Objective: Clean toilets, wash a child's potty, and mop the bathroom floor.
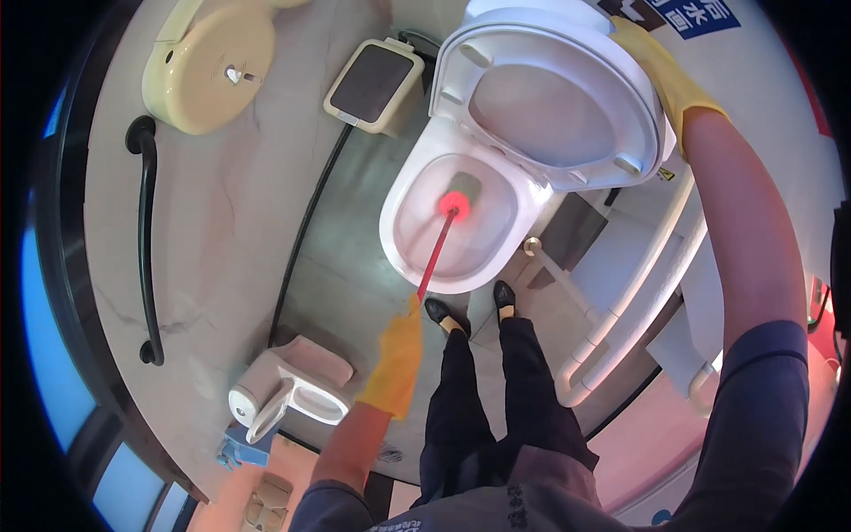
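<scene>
My left hand (pixel 397 362), in a yellow rubber glove, grips the red handle of a toilet brush (pixel 455 205). The brush's red head is down inside the bowl of a white toilet (pixel 399 253). My right hand (pixel 655 66), in a matching yellow glove, reaches to the right edge of the raised toilet lid (pixel 565 33), beside the raised seat (pixel 459 66). Its fingertips are hidden behind the lid, so whether they grip it cannot be told.
A lidded bin (pixel 373 83) stands left of the toilet. White grab rails (pixel 625 299) run at the right, a black grab bar (pixel 147 246) is on the left wall below a cream dispenser (pixel 206 73). A white wall-mounted child seat (pixel 292 386) is at lower left.
</scene>
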A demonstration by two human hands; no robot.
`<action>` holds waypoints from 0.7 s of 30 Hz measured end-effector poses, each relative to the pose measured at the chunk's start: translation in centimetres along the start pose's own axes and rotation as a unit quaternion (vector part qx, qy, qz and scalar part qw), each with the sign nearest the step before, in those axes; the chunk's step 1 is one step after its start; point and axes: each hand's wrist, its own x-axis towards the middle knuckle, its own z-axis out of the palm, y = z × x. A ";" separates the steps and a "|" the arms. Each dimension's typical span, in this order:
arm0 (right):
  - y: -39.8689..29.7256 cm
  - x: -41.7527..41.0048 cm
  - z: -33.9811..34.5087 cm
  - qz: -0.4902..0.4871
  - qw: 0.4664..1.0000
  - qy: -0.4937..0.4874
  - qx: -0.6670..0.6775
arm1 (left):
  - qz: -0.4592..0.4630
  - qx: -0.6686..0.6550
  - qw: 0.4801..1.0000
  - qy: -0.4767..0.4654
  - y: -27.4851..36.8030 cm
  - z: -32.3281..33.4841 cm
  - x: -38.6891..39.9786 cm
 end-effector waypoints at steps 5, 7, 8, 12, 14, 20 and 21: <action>-0.5 -0.9 -0.3 -0.013 1.000 0.016 0.013 | 0.046 0.028 0.998 -0.008 2.9 -1.1 9.5; -1.4 -2.0 0.1 -0.025 0.999 0.016 0.018 | 0.021 0.016 1.000 0.005 2.1 0.1 12.8; -2.3 -2.2 0.2 -0.035 0.999 0.015 0.025 | 0.038 -0.185 0.981 -0.041 -0.2 0.9 14.2; -2.7 -2.9 0.3 -0.044 0.998 0.026 0.039 | -0.084 -0.832 0.218 -0.503 -5.4 1.7 13.0; -3.1 -2.6 0.3 -0.043 0.998 0.030 0.043 | -0.052 -0.850 0.176 -0.494 -5.4 2.7 9.9; -2.4 -1.8 -0.7 -0.054 0.996 0.033 0.064 | -0.145 -0.784 0.531 -0.287 -7.7 0.3 -3.9; -2.9 -1.9 -0.1 -0.058 0.995 0.032 0.068 | -0.144 -0.760 0.580 -0.254 -8.6 0.1 -5.3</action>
